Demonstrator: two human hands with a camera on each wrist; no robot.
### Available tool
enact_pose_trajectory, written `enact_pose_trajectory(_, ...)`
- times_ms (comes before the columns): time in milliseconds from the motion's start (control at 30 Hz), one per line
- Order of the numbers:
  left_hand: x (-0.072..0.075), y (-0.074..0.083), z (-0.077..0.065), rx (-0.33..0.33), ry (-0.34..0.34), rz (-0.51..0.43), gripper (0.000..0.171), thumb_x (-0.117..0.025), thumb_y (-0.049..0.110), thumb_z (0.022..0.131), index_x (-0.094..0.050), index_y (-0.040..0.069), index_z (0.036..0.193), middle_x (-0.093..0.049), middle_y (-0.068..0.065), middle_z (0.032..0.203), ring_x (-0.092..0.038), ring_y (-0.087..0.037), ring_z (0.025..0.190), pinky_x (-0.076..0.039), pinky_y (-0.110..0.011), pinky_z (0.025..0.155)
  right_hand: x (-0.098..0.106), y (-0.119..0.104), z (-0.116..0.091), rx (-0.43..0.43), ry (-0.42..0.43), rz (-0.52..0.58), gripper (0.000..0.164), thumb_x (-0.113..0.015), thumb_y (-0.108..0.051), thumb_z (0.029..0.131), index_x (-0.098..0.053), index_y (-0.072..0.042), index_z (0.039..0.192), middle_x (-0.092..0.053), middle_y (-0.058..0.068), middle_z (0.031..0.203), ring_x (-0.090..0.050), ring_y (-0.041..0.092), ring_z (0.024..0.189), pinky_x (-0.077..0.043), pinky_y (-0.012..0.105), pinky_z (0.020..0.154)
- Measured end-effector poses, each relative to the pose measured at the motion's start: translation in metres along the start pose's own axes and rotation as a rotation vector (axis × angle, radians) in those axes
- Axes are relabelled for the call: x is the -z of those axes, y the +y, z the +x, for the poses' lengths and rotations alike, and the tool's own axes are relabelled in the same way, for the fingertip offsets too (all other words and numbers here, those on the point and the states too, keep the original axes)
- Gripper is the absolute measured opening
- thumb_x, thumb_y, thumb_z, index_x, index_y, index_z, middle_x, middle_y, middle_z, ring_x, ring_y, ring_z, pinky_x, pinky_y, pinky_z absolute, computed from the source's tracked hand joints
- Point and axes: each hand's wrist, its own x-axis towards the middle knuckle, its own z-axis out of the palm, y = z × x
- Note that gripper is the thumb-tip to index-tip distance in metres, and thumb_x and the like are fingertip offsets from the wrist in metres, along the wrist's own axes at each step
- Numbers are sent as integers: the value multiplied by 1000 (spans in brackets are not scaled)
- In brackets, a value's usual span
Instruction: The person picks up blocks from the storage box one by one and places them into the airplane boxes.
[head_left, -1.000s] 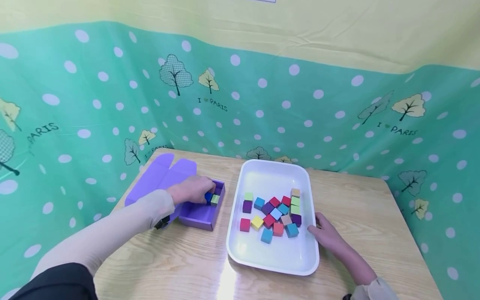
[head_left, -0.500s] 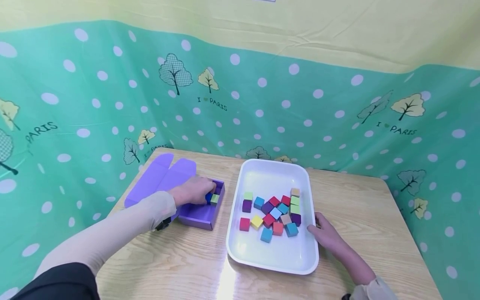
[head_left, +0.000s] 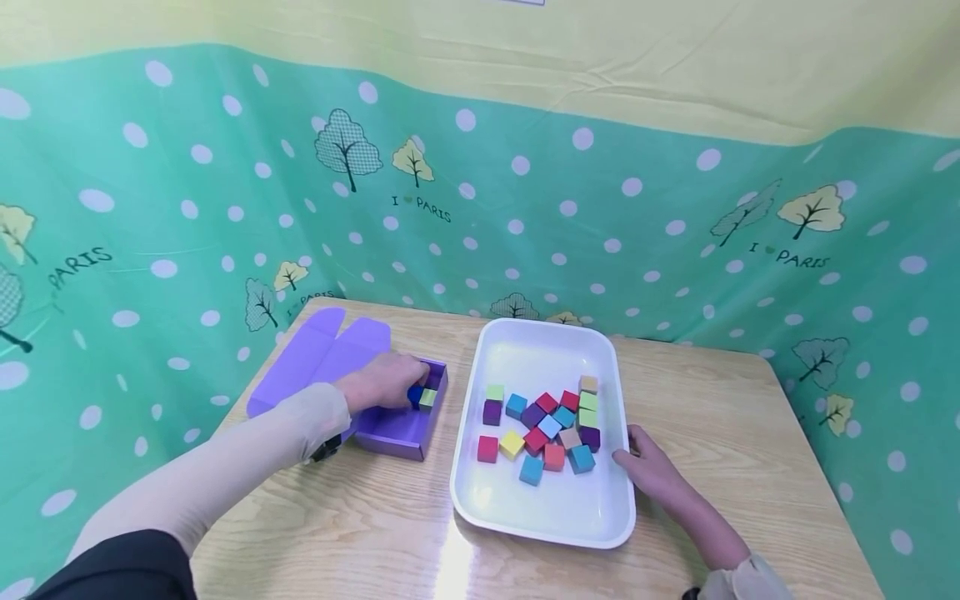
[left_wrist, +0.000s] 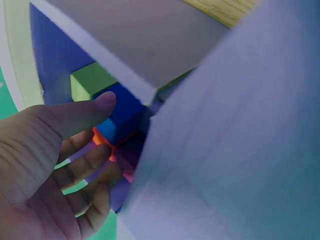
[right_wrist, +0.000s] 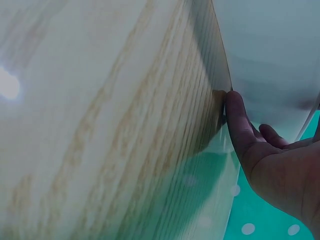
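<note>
Inside the purple box (head_left: 403,450), my left hand (head_left: 384,381) pinches a blue cube (head_left: 415,395). In the left wrist view the thumb lies on this blue cube (left_wrist: 127,112), with the fingers curled below. A light green cube (head_left: 427,399) sits right beside the blue one. Part of an orange piece (left_wrist: 101,141) shows behind the fingers. My right hand (head_left: 654,468) grips the right rim of the white tray (head_left: 542,533), thumb over the edge. In the right wrist view the right hand's fingers (right_wrist: 238,117) lie against the tray's outer wall.
Several coloured cubes, among them a yellow cube (head_left: 512,444) and a red cube (head_left: 487,450), lie in the tray. The box's purple lid (head_left: 318,354) is folded back to the left. Behind the wooden table (head_left: 360,517) hangs a green dotted curtain (head_left: 480,225).
Both hands, the cubes and the tray stay practically in place. Only the head view shifts slightly.
</note>
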Motion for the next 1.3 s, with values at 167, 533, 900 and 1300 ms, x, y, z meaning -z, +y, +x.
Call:
enact_pose_trajectory(167,15,5,-4,19,-20,-4,29,-84,17,70,-63,12,89,-55,5,79,-52,-15,71,-47,-33,63,0,0,-1,3,2,-1,59,-50,-17,94,-28,4,145,-35,30,145,-37,47,130,-42,52,98)
enact_pose_trajectory(533,66,72,26,-94,-27,-147,22,-67,30,91,-68,12,104,-65,2,93,-60,-13,83,-50,-31,75,4,0,-3,0,1,-14,61,-49,-17,94,-25,4,147,-32,30,146,-32,49,133,-39,53,100)
enact_pose_trajectory(900,54,158,120,-126,23,-302,29,-66,29,93,-66,11,116,-65,2,108,-59,-12,96,-49,-28,81,3,-2,-3,4,10,-3,64,-53,-19,94,-26,1,150,-39,28,143,-41,45,128,-46,49,95)
enact_pose_trajectory(1300,13,193,187,2,45,-470,33,-64,19,93,-60,9,124,-63,-1,108,-57,-10,82,-48,-24,75,7,-2,-2,28,15,12,65,-59,-15,92,-31,0,149,-41,28,143,-42,46,128,-45,49,95)
